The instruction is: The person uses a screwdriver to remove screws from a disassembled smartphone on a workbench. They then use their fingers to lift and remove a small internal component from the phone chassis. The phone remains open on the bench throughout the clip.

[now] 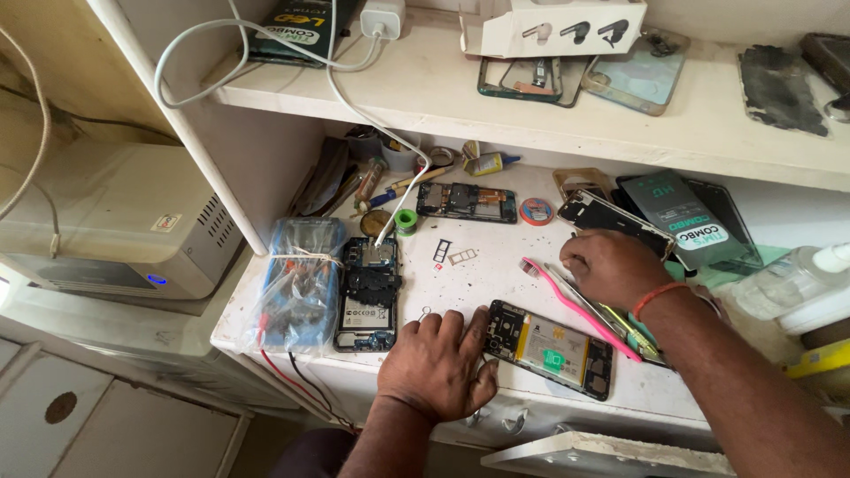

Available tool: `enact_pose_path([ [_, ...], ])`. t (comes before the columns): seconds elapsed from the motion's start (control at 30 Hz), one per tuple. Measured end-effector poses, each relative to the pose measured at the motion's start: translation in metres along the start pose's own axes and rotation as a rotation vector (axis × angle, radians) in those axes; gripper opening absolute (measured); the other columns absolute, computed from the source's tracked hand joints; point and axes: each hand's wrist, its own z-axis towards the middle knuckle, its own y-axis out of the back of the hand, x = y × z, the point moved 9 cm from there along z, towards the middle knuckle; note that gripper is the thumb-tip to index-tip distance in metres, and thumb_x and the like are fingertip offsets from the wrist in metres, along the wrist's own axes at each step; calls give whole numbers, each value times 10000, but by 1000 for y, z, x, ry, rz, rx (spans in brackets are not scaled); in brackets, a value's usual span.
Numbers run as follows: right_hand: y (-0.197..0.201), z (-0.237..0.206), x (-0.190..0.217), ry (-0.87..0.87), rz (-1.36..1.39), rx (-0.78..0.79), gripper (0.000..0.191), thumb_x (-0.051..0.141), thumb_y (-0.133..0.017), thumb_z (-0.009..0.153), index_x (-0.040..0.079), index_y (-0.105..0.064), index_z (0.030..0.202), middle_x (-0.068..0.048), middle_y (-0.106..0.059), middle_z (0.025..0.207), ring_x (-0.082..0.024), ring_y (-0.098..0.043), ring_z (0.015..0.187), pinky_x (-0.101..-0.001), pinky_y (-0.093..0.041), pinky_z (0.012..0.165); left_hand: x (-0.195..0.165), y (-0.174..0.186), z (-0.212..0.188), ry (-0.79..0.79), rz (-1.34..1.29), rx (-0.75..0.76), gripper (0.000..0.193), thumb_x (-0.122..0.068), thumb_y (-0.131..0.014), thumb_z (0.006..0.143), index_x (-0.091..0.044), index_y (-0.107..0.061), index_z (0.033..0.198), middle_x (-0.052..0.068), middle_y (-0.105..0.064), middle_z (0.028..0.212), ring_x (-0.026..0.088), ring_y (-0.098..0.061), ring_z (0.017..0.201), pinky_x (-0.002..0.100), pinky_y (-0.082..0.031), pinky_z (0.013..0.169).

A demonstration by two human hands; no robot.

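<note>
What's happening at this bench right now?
A person works at a cluttered white bench. The left hand rests flat beside an opened phone with its battery showing. The right hand reaches toward phone parts behind a pink toothbrush. Another opened phone lies beside a bagged meter.

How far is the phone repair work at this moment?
Done: the opened phone near the front edge has its back cover off, battery showing, and a SIM tray lies out on the bench. In hand: the left hand rests flat beside that phone; the right hand reaches among parts near the pink toothbrush. Left: the phone remains uncovered, as does a second opened phone.
</note>
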Motion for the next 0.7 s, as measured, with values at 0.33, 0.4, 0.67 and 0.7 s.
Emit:
enact_pose_path([
  [0.33, 13, -12, 10, -10, 82, -151, 125, 179, -640, 900, 54, -643, 905, -144, -674, 926, -335, -691, 854, -450, -555, 777, -1, 2, 0, 7, 1, 14, 730, -508, -503, 909, -64, -483, 1488, 142, -578, 1004, 296, -584, 883, 473, -496, 751],
  [0.4, 10, -21, 22, 3, 222, -107, 108, 165, -609, 926, 60, -634, 934, -115, -669, 910, -295, -703, 802, -415, -574, 745, 0, 2, 0, 13, -3, 24, 743, -515, -500, 912, -56, -472, 1495, 139, -579, 1006, 294, -586, 882, 474, -495, 754],
  [0.67, -12, -68, 82, 146, 353, 1, 97, 159, -683, 891, 72, -663, 927, -69, -678, 881, -263, -683, 813, -390, -543, 745, -2, 1, 0, -16, 37, -10, 650, -486, -540, 906, -96, -524, 1427, 145, -585, 969, 297, -610, 835, 486, -507, 707],
  [0.7, -12, -68, 83, 146, 361, -4, 85, 146, -678, 886, 72, -670, 927, -65, -682, 889, -260, -686, 820, -389, -544, 754, -3, 2, 0, -22, 42, -21, 608, -475, -554, 905, -121, -549, 1399, 141, -589, 963, 298, -616, 827, 491, -509, 700],
])
